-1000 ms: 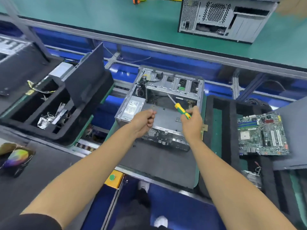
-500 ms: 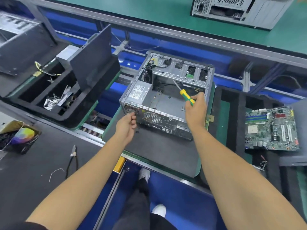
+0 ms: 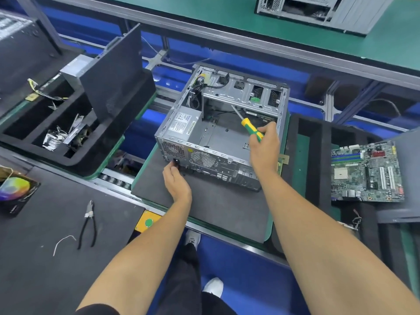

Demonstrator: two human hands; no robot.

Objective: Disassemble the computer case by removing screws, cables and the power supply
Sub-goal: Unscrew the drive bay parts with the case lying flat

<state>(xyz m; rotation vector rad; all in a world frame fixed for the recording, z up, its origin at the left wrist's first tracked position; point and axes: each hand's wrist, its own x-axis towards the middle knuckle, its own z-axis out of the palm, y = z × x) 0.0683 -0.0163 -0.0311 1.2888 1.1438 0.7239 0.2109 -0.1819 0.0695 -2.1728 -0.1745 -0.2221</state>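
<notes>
a person's two bare arms reach forward over a dark foam pad [image 3: 204,208] on the work line. near the pad's left edge, the left hand [image 3: 176,184] meets the rear panel of the open computer case [image 3: 218,133], fingers curled at the black power socket [image 3: 175,161] at the panel's lower left corner; whether they grip it cannot be told. the case lies on its side across the far half of the pad, open side up, between and just beyond both hands. the right hand [image 3: 263,146] rests over the case's near right rim, fingers wrapped around a yellow-and-green screwdriver [image 3: 248,126] whose shaft angles up and left into the empty interior. the power supply [image 3: 181,125] sits in the case's near left corner, its label facing up, with a bundle of cables [image 3: 196,92] at the far left corner. pliers [image 3: 88,223] lie on the mat at left, a motherboard [image 3: 366,171] rests at right, and a second case [image 3: 318,10] stands on the far green counter.
</notes>
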